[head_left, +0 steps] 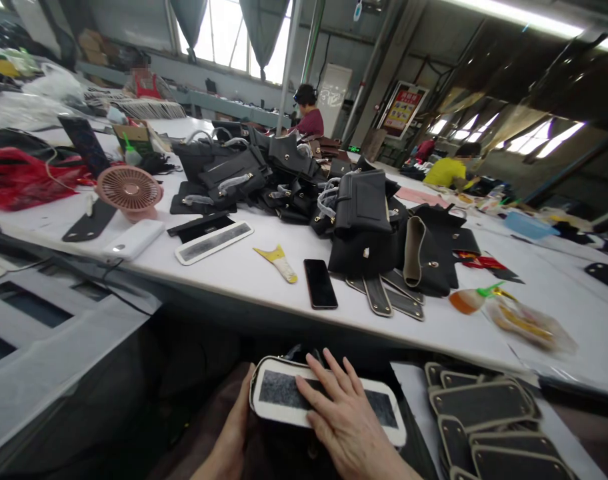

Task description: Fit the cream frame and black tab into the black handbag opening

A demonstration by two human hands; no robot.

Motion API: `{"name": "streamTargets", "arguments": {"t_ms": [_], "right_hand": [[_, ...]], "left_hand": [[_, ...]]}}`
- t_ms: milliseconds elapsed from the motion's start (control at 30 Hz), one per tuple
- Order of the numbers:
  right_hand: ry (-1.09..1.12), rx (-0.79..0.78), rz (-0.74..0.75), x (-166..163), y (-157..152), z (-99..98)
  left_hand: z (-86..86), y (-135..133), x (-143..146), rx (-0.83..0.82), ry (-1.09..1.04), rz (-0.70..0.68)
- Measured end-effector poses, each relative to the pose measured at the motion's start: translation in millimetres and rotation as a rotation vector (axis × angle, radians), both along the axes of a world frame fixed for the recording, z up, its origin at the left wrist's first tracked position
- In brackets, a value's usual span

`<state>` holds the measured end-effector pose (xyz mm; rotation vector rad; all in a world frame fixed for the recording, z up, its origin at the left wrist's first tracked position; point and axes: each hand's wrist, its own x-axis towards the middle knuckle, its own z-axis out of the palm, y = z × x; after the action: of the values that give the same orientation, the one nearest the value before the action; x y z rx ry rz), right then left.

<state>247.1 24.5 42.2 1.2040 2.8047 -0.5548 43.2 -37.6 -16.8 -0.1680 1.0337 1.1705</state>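
On my lap is a black handbag with its bottom end up, showing a white-edged board [279, 395] with a dark grey strip along its middle. My left hand [238, 417] grips the left end of the handbag. My right hand [341, 407] lies across the board, fingers spread and pressing on its surface. Part of the board and most of the handbag's body are hidden beneath my hands and in shadow. A similar white-edged board [214, 243] rests on the white table ahead, near a yellow-and-white scraper-like tool [278, 263] and a black phone [320, 284].
Black handbags [361, 207] are heaped at the table's middle. Dark trimmed panels [484, 403] lie stacked at my right. A pink fan [130, 190] and a white box-shaped device [135, 240] stand left. Right of the heap are a glue bottle [468, 300] and a plastic bag [529, 325]. People work farther back.
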Motion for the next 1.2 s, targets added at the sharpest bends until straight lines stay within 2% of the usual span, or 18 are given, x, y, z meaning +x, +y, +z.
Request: {"name": "streamTargets", "arguments": {"t_ms": [100,267,467,667,767,867,1033,1200], "right_hand": [[0.002,-0.056,-0.087,0.7,5.6,1.2],[-0.003,-0.227,-0.148,-0.9,18.3,11.7],[-0.007,-0.218,-0.125,-5.7,20.5,15.4],[-0.018,-0.207,-0.134,-1.9,24.6,14.8],[-0.023,-0.263,-0.09,0.6,24.7,17.0],[-0.046,-0.299,-0.024,3.7,23.7,19.2],[-0.077,-0.225,0.017,4.2,23.6,22.0],[-0.071,-0.147,-0.007,-2.6,23.1,21.2]], "left_hand": [[0.2,4.7,3.2,-0.089,0.061,-0.006],[5.9,7.1,9.1,-0.091,0.069,0.0],[4.4,4.7,9.7,-0.121,0.218,0.003],[6.1,5.4,10.2,-0.067,0.205,-0.057],[5.7,4.1,8.2,-0.077,0.196,-0.089],[-1.2,1.7,4.8,-0.008,0.113,-0.104],[-15.6,-4.1,0.6,0.204,-0.005,-0.094],[-9.0,-5.1,0.1,0.216,-0.006,-0.083]]}}
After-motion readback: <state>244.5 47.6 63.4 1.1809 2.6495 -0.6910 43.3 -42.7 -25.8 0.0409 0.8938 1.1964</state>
